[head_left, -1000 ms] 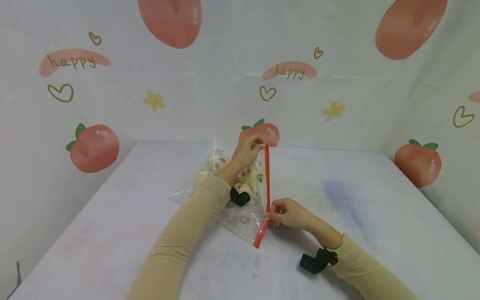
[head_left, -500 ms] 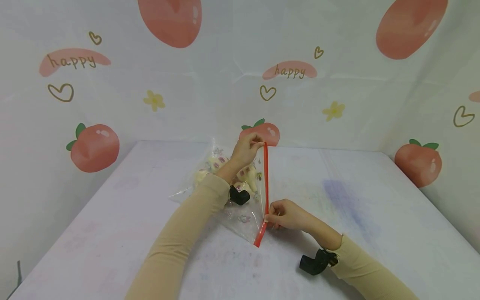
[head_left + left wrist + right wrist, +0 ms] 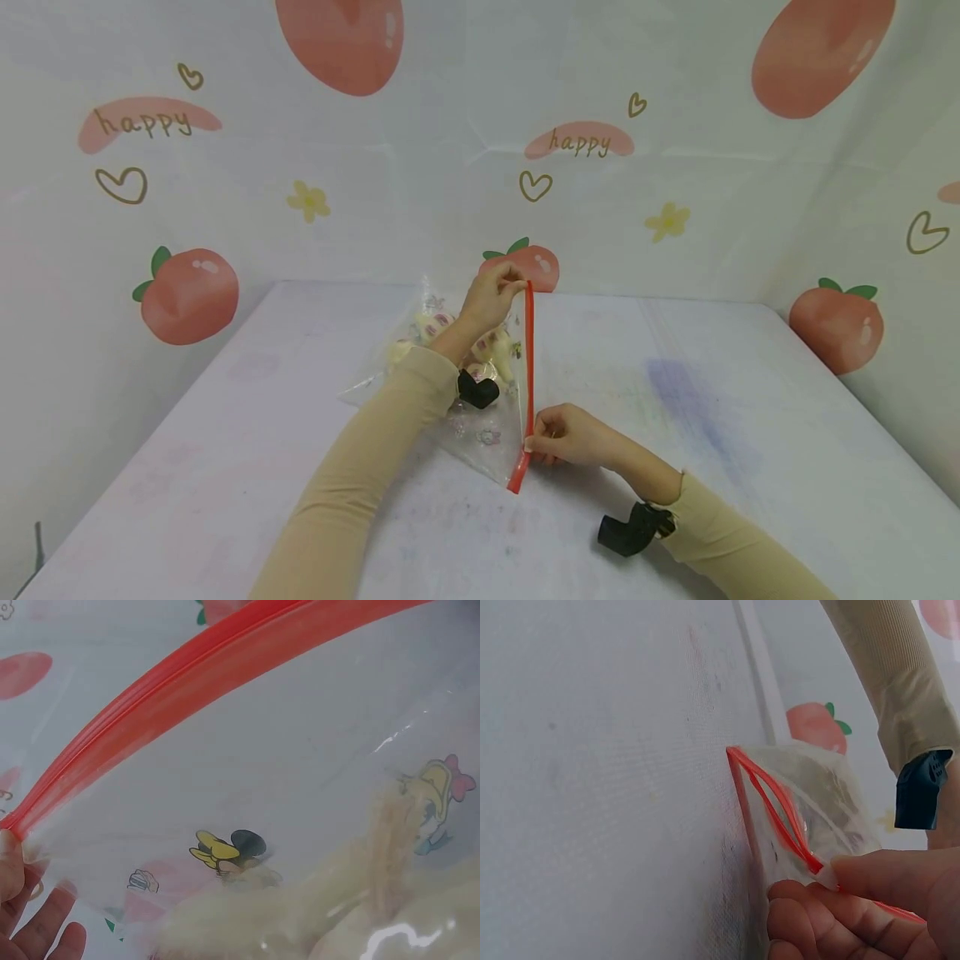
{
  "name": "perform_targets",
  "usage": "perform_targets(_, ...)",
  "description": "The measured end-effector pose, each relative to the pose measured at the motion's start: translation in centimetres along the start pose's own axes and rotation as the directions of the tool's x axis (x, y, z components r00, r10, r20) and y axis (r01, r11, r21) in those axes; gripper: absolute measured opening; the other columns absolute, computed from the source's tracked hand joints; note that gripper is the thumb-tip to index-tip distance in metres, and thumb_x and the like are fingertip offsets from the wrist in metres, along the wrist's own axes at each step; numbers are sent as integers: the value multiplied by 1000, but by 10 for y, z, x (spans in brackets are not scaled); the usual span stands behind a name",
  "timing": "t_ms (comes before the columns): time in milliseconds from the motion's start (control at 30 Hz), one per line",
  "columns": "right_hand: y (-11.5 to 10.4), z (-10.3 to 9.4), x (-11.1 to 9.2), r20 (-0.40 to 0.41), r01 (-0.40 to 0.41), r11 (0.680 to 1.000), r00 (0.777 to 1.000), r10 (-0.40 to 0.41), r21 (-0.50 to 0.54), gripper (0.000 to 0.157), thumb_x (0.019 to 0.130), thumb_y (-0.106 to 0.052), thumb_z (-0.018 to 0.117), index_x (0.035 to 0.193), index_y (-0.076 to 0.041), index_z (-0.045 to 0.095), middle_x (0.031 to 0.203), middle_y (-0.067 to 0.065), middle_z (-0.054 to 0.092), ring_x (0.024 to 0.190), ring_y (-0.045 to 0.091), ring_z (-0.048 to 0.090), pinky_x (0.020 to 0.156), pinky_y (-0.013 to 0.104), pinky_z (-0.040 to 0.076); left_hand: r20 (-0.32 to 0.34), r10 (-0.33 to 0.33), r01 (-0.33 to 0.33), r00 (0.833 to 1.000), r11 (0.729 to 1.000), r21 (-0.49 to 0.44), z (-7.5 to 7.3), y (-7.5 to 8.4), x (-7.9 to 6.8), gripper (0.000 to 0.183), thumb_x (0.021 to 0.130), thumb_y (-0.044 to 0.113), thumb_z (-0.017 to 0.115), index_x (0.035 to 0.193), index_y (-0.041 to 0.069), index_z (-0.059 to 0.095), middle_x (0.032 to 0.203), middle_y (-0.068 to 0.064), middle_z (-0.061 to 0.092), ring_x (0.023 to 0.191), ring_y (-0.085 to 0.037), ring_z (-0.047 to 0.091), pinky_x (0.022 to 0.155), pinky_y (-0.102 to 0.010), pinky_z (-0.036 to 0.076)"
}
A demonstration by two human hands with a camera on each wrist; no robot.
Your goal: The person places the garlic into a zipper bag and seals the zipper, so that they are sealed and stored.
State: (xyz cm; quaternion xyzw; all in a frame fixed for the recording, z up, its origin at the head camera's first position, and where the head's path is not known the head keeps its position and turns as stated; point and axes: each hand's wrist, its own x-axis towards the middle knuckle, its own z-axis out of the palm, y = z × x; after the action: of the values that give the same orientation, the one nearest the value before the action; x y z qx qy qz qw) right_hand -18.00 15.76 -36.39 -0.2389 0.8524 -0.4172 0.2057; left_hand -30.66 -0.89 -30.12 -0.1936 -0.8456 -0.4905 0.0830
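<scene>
A clear zip bag (image 3: 487, 467) with small cartoon prints lies tilted on the table, its red zip strip (image 3: 530, 358) along the right side. Inside are several pale cream objects (image 3: 435, 323) with purplish marks, partly hidden by my left arm. My left hand (image 3: 491, 296) pinches the far end of the red strip between thumb and finger. Near the strip's other end, my right hand (image 3: 573, 435) pinches a whitish slider (image 3: 827, 877) on the zip. Between that slider and the near corner, the right wrist view shows the two red edges (image 3: 780, 796) standing apart.
A pale, stained table (image 3: 247, 483) spreads around the bag. Behind it hangs a white cloth backdrop (image 3: 420, 167) printed with red fruit. Black camera mounts (image 3: 628, 533) sit at both wrists, and the left one overlaps the bag in the head view.
My right hand has slid a little down the red strip toward its near end, with the slider. My left hand has shifted slightly up and left, still pinching the far end.
</scene>
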Motion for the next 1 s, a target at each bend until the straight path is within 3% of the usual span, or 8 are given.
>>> perform_targets(567, -3, 8, -2, 45, -19, 996, 999, 16, 88, 22, 86, -13, 64, 76, 6, 58, 64, 13, 64, 55, 8, 55, 53, 24, 50, -4, 0, 0, 1000, 1000, 7, -1, -1, 1, 14, 96, 19, 52, 99, 7, 59, 110, -10, 63, 115, -29, 59, 100, -42, 46)
perform_targets(1000, -5, 14, -2, 77, -18, 997, 997, 12, 70, 24, 86, -15, 64, 74, 5, 58, 61, 12, 63, 53, 7, 54, 51, 22, 48, -8, -10, 9, 1000, 1000, -6, -1, -2, 1, 14, 96, 19, 52, 98, 7, 59, 108, -9, 63, 115, -29, 59, 100, -44, 45)
